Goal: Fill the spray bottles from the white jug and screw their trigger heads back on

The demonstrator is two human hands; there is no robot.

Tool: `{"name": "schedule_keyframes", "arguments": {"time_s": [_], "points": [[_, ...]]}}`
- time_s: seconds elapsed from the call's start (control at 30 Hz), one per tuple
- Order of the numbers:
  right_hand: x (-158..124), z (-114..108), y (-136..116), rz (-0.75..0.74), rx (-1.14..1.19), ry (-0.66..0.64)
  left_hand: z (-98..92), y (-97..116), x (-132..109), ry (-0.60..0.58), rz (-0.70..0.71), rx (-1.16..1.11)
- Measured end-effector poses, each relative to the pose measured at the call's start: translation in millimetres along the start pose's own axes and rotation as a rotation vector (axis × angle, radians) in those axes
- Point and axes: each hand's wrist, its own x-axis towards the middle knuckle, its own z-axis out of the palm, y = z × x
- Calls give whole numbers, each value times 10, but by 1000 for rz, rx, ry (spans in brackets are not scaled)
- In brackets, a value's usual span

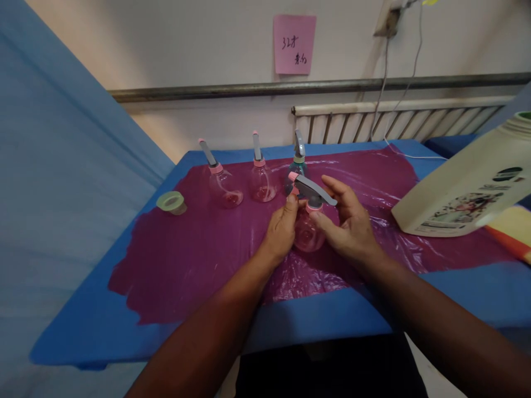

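Note:
Close in front of me is a clear pink spray bottle [307, 235] with a grey trigger head and pink collar. My left hand [282, 229] grips its left side, the thumb up by the nozzle. At the collar, my right hand [352, 224] has its thumb pressed on the bottle; its index finger is raised beside the trigger, and its other fingers are partly hidden. Behind stand two more pink spray bottles, the left one [226, 188] and the middle one [263, 185], each with a little liquid inside. A teal spray bottle [299, 166] is partly covered by the held one.
A large cream jug [464, 188] leans at the right, beside a yellow and red item [512, 232]. On the left sits a pale green funnel-like cup [172, 203]. Shiny purple sheeting [199, 260] covers the blue table [103, 326]. A radiator [398, 119] and cables are behind.

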Motion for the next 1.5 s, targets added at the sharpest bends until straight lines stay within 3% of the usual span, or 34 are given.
{"name": "schedule_keyframes", "arguments": {"time_s": [0.13, 0.37, 0.5, 0.73, 0.93, 1.1, 1.27, 1.4, 1.5], "points": [[5, 11, 26, -9, -40, 63, -15, -15, 2, -23, -15, -13], [-3, -2, -27, 8, 72, -48, -4, -23, -7, -45, 19, -75], [14, 6, -8, -33, 45, -22, -6, -10, -23, -38, 28, -79], [59, 44, -20, 70, 185, 49, -16, -202, -4, -111, 164, -168], [267, -58, -81, 82, 347, 178, -19, -299, -40, -104, 196, 149], [426, -243, -381, -57, 295, 213, -19, -260, -70, -112, 205, 222], [421, -360, -923, -257, 150, 283, -13, -298, -66, -136, 205, 238], [273, -355, -1384, -222, -83, 296, 21, -310, -49, -134, 180, 273], [191, -295, -1575, -216, -155, 295, 58, -300, -49, -137, 167, 293]]}}
